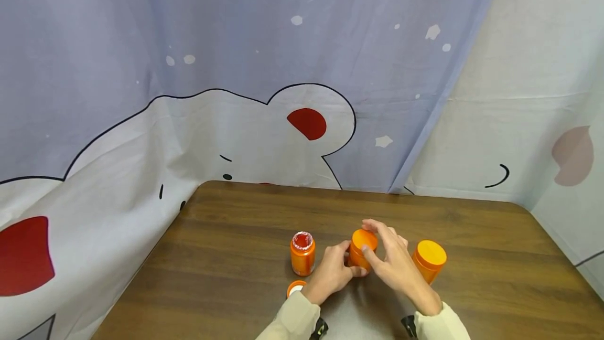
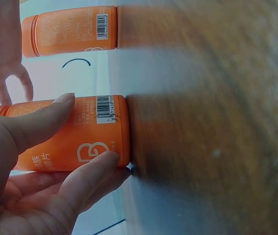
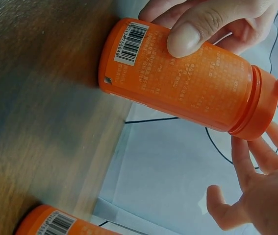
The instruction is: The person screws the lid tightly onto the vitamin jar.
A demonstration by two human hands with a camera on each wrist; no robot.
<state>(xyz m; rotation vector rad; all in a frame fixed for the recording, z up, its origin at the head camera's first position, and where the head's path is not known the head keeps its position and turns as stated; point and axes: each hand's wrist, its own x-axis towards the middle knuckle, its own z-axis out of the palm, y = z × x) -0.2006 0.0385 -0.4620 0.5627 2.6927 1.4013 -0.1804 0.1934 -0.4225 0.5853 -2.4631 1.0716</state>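
Note:
An orange plastic bottle (image 1: 358, 260) with printed labels stands upright between both hands on the table. My left hand (image 1: 332, 271) grips its body, thumb on one side and fingers round the other in the left wrist view. Its orange screw lid (image 3: 259, 105) is on. My right hand (image 1: 395, 262) pinches this lid, thumb at one edge and fingertips at the opposite edge. To the left stands an uncapped orange bottle (image 1: 302, 257), torn foil round its mouth. A loose orange lid (image 1: 293, 286), white inside, lies near it, partly hidden by the left sleeve.
Another lidded orange bottle (image 1: 430, 257) stands just right of the right hand. The wooden table (image 1: 226, 256) reaches back to a printed curtain (image 1: 236, 130), which hangs along its left and far edges.

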